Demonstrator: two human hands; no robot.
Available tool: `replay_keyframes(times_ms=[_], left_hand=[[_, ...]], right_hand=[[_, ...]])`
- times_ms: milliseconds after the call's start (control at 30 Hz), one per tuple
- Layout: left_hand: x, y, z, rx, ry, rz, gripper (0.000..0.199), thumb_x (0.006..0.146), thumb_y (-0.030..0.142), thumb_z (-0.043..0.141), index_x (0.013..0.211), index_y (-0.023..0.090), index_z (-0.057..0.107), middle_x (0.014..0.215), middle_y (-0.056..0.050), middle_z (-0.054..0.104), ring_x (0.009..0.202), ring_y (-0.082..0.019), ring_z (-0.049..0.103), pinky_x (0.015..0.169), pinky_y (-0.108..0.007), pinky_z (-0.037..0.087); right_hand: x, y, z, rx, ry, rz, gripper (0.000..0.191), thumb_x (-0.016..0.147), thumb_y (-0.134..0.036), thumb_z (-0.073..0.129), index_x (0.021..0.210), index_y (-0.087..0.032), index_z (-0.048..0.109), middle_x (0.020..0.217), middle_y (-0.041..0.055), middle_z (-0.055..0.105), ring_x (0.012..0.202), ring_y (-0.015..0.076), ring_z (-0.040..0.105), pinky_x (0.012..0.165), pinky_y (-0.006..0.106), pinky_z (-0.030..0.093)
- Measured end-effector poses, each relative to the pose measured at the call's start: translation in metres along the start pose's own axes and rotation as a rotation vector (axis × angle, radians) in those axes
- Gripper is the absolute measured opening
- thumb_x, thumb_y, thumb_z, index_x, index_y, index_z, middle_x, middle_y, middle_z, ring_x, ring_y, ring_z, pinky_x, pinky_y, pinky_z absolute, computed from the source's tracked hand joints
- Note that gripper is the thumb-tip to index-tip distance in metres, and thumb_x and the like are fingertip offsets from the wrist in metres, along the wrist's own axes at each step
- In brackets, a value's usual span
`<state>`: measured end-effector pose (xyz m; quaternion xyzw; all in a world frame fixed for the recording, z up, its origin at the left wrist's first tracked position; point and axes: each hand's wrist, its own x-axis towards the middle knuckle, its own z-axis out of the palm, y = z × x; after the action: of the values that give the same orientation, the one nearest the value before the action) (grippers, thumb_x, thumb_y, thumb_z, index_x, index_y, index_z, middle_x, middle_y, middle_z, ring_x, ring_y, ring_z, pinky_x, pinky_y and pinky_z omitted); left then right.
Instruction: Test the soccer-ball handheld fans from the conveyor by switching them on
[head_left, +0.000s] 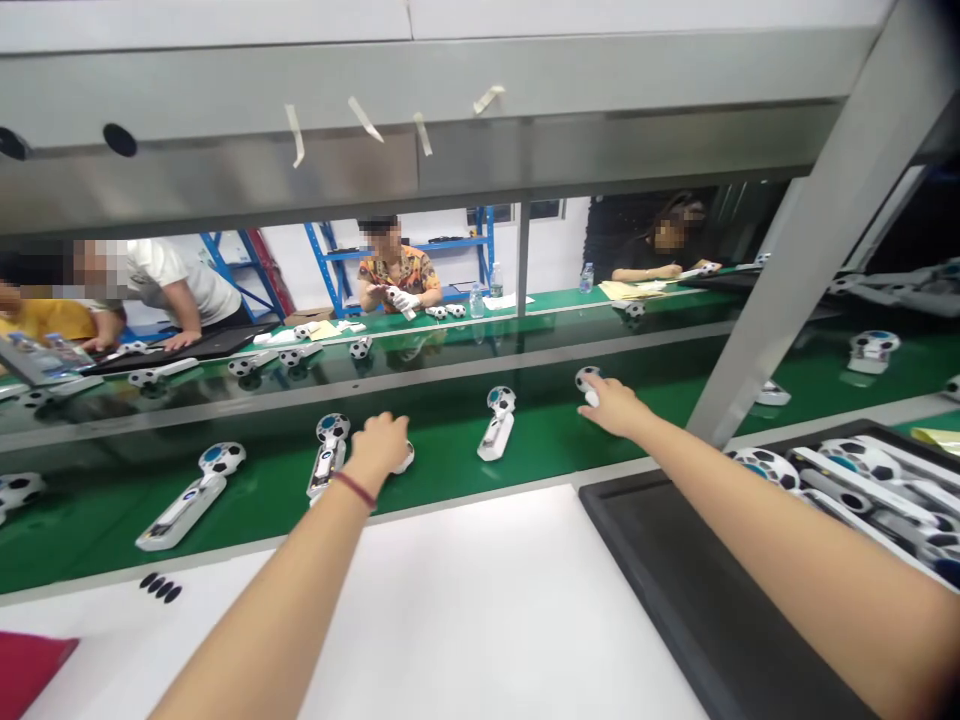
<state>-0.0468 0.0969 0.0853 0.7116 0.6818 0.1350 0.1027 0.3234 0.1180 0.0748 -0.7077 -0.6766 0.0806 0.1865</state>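
My left hand (381,445) reaches over the green conveyor belt, its fingers curled down on a white device with a soccer-ball-patterned head (407,458); the hand hides most of it. Farther right, my right hand (611,405) pinches another soccer-ball-patterned device (588,377) at the belt's far side. Between the hands lies a similar device (496,424) with an open handle. Just left of my left hand is one more open-handled device (328,452), and a longer one (193,494) rests farther left.
A white work surface (480,610) lies before me, with small black oval pieces (161,588) on it. At right, a black tray (675,570) holds several ball-patterned devices. A slanted metal post (802,230) rises beyond my right arm. Co-workers sit or lean across the belt.
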Motion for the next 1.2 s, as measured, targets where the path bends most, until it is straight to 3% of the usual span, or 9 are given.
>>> replay_keyframes(times_ms=[100, 200, 333, 433, 667, 833, 967, 1067, 1200], left_hand=[[-0.020, -0.049, 0.003, 0.090, -0.091, -0.065, 0.056, 0.057, 0.014, 0.066, 0.112, 0.011, 0.054, 0.100, -0.021, 0.057, 0.098, -0.045, 0.051, 0.081, -0.060, 0.035], [-0.032, -0.065, 0.016, 0.099, -0.065, -0.031, 0.055, 0.065, 0.016, 0.062, 0.119, 0.016, 0.050, 0.099, -0.016, 0.058, 0.098, -0.040, 0.053, 0.086, -0.056, 0.034], [-0.017, -0.044, 0.034, -0.023, 0.088, -0.033, 0.052, 0.078, 0.022, 0.052, 0.127, 0.013, 0.039, 0.111, -0.019, 0.052, 0.102, -0.035, 0.052, 0.087, -0.048, 0.037], [0.011, -0.018, 0.048, -0.198, 0.148, -0.061, 0.035, 0.087, 0.028, 0.043, 0.117, 0.010, 0.047, 0.106, -0.015, 0.056, 0.094, -0.025, 0.057, 0.082, -0.039, 0.044], [0.047, 0.017, 0.088, -0.354, 0.174, -0.081, 0.030, 0.087, 0.033, 0.049, 0.110, 0.014, 0.052, 0.103, -0.008, 0.058, 0.088, -0.018, 0.058, 0.078, -0.039, 0.049], [0.028, -0.001, 0.072, -0.172, 0.230, -0.105, 0.019, 0.084, 0.020, 0.050, 0.101, 0.016, 0.059, 0.125, -0.011, 0.048, 0.123, -0.026, 0.036, 0.100, -0.046, 0.030], [0.008, -0.032, 0.048, -0.058, 0.292, -0.328, 0.053, 0.074, 0.016, 0.058, 0.126, 0.018, 0.043, 0.144, -0.019, 0.021, 0.133, -0.037, 0.004, 0.101, -0.057, 0.017], [-0.001, -0.052, 0.038, -0.078, 0.208, -0.473, 0.066, 0.072, 0.022, 0.060, 0.132, 0.014, 0.033, 0.127, -0.028, 0.041, 0.121, -0.044, 0.035, 0.087, -0.056, 0.033], [-0.019, -0.045, 0.028, -0.155, 0.155, -0.430, 0.065, 0.076, 0.020, 0.050, 0.135, 0.015, 0.025, 0.107, -0.022, 0.057, 0.096, -0.033, 0.058, 0.077, -0.042, 0.043]], right_hand=[[-0.023, -0.018, 0.026, 0.000, -0.084, -0.184, 0.060, 0.081, -0.034, 0.053, 0.136, -0.022, 0.034, 0.137, 0.0172, 0.031, 0.123, 0.0341, 0.034, 0.096, 0.043, 0.033], [-0.043, -0.050, 0.057, 0.000, -0.143, -0.349, 0.060, 0.080, -0.039, 0.053, 0.136, -0.031, 0.033, 0.145, 0.0107, 0.019, 0.130, 0.0324, 0.022, 0.098, 0.041, 0.032], [-0.053, -0.101, 0.089, -0.081, -0.138, -0.583, 0.058, 0.082, -0.038, 0.051, 0.136, -0.033, 0.031, 0.148, 0.0071, 0.012, 0.133, 0.0335, 0.014, 0.100, 0.048, 0.026], [-0.047, -0.126, 0.105, -0.139, -0.149, -0.611, 0.056, 0.082, -0.040, 0.050, 0.135, -0.031, 0.034, 0.148, 0.0051, 0.013, 0.133, 0.0331, 0.011, 0.100, 0.051, 0.024], [-0.038, -0.119, 0.118, -0.162, -0.115, -0.494, 0.044, 0.083, -0.035, 0.049, 0.123, -0.017, 0.050, 0.144, 0.0114, 0.026, 0.134, 0.0319, 0.008, 0.100, 0.048, 0.026], [-0.048, -0.111, 0.114, -0.144, -0.076, -0.444, 0.038, 0.079, -0.026, 0.053, 0.116, -0.018, 0.055, 0.142, 0.0133, 0.029, 0.133, 0.0339, 0.013, 0.101, 0.055, 0.018], [-0.065, -0.125, 0.113, -0.071, 0.003, -0.402, 0.046, 0.080, -0.023, 0.050, 0.125, -0.021, 0.048, 0.143, 0.0132, 0.026, 0.133, 0.0345, 0.012, 0.102, 0.055, 0.016], [-0.081, -0.145, 0.114, 0.086, 0.075, -0.415, 0.046, 0.077, -0.018, 0.051, 0.123, -0.022, 0.051, 0.142, 0.0104, 0.027, 0.133, 0.0328, 0.013, 0.103, 0.050, 0.018], [-0.098, -0.177, 0.119, 0.487, -0.008, -0.431, 0.056, 0.076, -0.021, 0.053, 0.130, -0.020, 0.042, 0.141, 0.0118, 0.029, 0.132, 0.0284, 0.019, 0.105, 0.044, 0.021]])
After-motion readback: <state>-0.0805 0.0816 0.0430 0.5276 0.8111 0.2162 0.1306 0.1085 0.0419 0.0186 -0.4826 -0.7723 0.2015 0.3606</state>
